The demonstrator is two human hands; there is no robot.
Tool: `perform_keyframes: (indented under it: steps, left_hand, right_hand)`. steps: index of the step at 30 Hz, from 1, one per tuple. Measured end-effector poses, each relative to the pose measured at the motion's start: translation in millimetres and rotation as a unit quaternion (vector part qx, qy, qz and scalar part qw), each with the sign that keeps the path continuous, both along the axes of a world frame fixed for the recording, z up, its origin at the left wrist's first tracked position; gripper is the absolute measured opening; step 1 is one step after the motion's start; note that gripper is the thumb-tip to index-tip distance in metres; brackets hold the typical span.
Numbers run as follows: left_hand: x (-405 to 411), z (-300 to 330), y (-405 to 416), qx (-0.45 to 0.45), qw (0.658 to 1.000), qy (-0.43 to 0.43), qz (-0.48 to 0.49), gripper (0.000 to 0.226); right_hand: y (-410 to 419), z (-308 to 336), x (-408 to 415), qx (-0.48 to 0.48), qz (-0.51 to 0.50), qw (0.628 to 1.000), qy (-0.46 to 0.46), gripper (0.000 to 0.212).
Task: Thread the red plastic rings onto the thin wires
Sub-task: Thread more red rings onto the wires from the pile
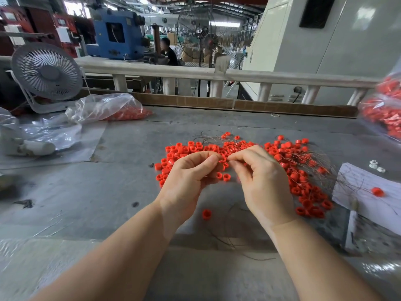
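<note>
Head view looks down on a scattered heap of small red plastic rings point(236, 148) lying on the grey worktable point(121, 192), with a tangle of thin dark wires point(308, 157) fanned over and through the heap's right side. Each ring is a short, stubby tube with an open bore; they lie at all angles, some on end, some on their sides. One ring point(206, 214) sits alone nearer the person, between the forearms.

Just above the heap's near edge, the left hand point(186, 177) has its fingers curled with thumb and forefinger pinched together, and the right hand point(260, 177) pinches likewise, the two sets of fingertips almost meeting. What either pinch holds is too small to make out; likely a ring in one and a wire end in the other.

To do this step well, I judge the ring should be turned so its bore faces the wire tip, with the wire gripped close to its end so it does not flex away.

Further out lie a clear plastic bag of red rings point(121, 111), a grey desk fan point(46, 71) and white paper point(368, 192).
</note>
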State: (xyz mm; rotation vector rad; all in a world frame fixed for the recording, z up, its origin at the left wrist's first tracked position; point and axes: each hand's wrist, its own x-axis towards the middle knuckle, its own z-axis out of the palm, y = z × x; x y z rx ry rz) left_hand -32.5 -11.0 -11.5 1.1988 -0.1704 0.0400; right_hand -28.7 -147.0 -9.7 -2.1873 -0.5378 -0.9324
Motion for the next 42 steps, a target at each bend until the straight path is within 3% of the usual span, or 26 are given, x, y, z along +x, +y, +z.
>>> perform_keyframes:
  steps: [12, 19, 27, 33, 42]
  left_hand:
    - [6.4, -0.5, 9.1, -0.024, 0.990, 0.062, 0.122, 0.018]
    - [7.1, -5.2, 7.1, 0.005, 0.995, 0.040, 0.094, 0.019]
    - [10.1, -9.9, 6.4, 0.053, 0.992, 0.046, 0.109, 0.013]
    - [11.5, -14.1, 7.3, 0.104, 0.984, 0.031, 0.139, 0.015]
    - [10.3, -13.7, 5.9, 0.229, 0.958, -0.030, 0.171, 0.019]
  right_hand:
    - [-19.6, 2.8, 10.8, 0.095, -0.101, 0.989, 0.052, 0.009]
    - [-29.3, -1.3, 21.7, 0.168, -0.125, 0.973, 0.094, 0.009]
    - [-44.1, -5.4, 32.5, 0.275, -0.204, 0.933, 0.111, 0.027]
    - [-53.8, -8.2, 40.1, 0.375, -0.218, 0.891, 0.134, 0.019]
    - [-49.5, -2.9, 30.9, 0.162, -0.308, 0.926, 0.145, 0.031]
